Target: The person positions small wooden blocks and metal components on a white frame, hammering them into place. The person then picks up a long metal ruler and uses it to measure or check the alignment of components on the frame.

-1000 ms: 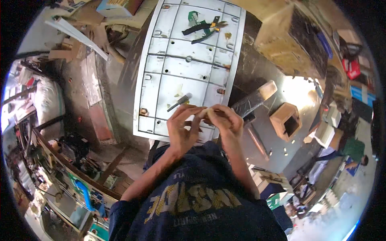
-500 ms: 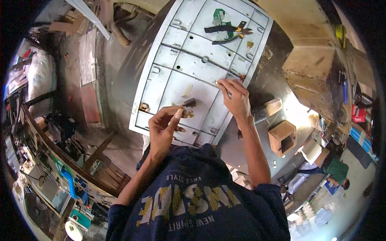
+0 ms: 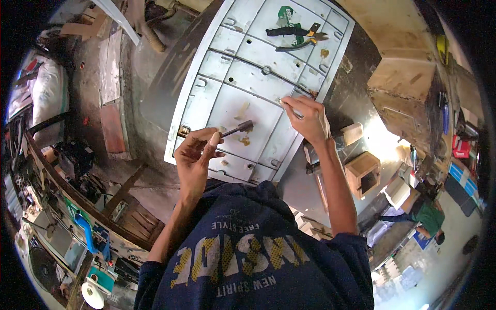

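In front of me a white panel with dark grooves and small holes lies on a dark surface. My left hand pinches a thin dark rod with a thicker blocky head, its kind unclear, pointing right over the panel. Yellowish-brown smears mark the panel under that head. My right hand is closed in a pinch above the panel's right part; a tiny pale bit shows at its fingertips, too small to name. Farther up the panel lie cutting pliers with black and yellow handles, partly over a green-and-white piece of packaging.
A wooden box stands right of the panel, with a larger wooden block-like piece beyond. To the left are a white sack and a cluttered wooden bench. At the far right a person in green bends over.
My left hand has moved a little left and tilted, so more of the dark rod shows. My right hand has shifted slightly right, still pinching.
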Demonstrator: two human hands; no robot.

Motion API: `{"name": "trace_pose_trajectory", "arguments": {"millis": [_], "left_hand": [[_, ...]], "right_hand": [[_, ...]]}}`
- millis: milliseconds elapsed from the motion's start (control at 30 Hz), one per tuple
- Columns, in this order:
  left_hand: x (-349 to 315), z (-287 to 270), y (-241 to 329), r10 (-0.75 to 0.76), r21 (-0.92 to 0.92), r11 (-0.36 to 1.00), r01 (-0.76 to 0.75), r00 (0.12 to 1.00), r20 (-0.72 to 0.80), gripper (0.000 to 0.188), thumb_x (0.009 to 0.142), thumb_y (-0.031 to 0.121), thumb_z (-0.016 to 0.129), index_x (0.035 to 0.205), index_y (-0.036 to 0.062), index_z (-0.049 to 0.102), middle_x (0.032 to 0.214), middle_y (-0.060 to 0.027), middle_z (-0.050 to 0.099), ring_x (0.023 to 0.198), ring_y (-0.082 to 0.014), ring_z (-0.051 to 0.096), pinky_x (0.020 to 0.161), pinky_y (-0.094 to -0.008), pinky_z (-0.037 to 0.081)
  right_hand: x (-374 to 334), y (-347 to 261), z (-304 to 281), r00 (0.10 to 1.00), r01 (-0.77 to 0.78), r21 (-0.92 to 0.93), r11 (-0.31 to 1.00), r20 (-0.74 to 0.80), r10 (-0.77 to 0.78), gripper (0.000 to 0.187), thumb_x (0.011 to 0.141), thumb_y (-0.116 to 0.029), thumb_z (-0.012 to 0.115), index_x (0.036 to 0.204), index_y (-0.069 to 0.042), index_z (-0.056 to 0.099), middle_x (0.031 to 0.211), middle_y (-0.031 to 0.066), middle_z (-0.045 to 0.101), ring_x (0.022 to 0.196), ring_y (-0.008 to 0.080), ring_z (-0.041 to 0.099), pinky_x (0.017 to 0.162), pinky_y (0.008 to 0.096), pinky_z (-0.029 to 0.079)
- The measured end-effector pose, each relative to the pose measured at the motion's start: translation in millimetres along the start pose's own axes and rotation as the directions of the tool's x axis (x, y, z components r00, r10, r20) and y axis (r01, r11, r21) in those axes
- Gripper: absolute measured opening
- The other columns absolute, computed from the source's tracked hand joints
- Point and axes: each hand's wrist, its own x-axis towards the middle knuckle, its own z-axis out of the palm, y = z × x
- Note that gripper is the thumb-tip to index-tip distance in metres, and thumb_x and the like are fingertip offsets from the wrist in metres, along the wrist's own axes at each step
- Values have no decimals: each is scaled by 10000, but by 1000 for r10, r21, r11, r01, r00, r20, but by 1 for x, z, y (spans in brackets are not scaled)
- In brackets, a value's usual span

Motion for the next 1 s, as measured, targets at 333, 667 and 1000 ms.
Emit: {"name": "trace_pose_trajectory", "arguments": {"millis": [333, 667, 1000], "left_hand": [[-8, 0, -1, 47, 31, 998, -47, 999, 16, 224, 947, 148, 663, 1113, -2, 670, 977, -77, 694, 884, -147, 671, 710, -287, 586], [-22, -22, 13, 121, 79, 990, -120, 993, -14, 223, 953, 144, 651, 1126, 5, 673, 995, -79, 687, 914, -148, 658, 740, -302, 562], [-39, -33, 8, 181, 81, 981, -177, 982, -45, 201, 961, 137, 636, 1100, -8, 652, 1039, -84, 678, 947, -165, 643, 775, -289, 539]], "right_hand": [[3, -15, -38, 964, -245, 101, 964, 127, 232, 417, 758, -35, 732, 1167, -50, 653, 1062, 153, 695, 1007, 284, 673, 892, 368, 516], [-113, 9, -82, 897, -3, -527, 850, 375, 236, 659, 595, 30, 726, 1217, -19, 517, 1316, 188, 481, 1288, 377, 416, 1138, 465, 285], [-18, -77, -103, 928, 294, 898, 328, -351, 126, 535, 704, -73, 576, 1213, -34, 414, 1051, 153, 545, 1081, 309, 525, 1108, 508, 303]]}}
